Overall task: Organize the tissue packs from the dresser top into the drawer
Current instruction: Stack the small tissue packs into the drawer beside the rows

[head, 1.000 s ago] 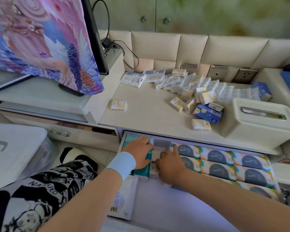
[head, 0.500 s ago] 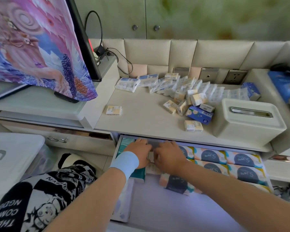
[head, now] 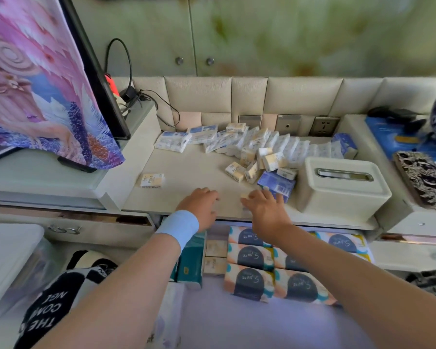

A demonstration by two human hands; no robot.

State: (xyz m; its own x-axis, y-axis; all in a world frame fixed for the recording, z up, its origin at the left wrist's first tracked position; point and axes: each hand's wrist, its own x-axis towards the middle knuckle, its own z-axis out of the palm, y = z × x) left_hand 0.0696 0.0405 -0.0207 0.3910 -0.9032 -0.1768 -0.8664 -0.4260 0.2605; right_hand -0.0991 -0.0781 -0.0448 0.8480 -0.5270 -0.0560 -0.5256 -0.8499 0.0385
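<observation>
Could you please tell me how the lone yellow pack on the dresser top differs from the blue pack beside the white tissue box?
The lone yellow pack is small and cream-yellow; the blue pack is clearly larger and blue with a barcode. The yellow pack lies apart with bare dresser top around it; the blue pack sits against the pile with a small pack resting on it, close to the right hand. Both lie flat on the dresser top.

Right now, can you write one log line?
right hand: on small pack, dresser top | left hand: empty | drawer: open
</observation>
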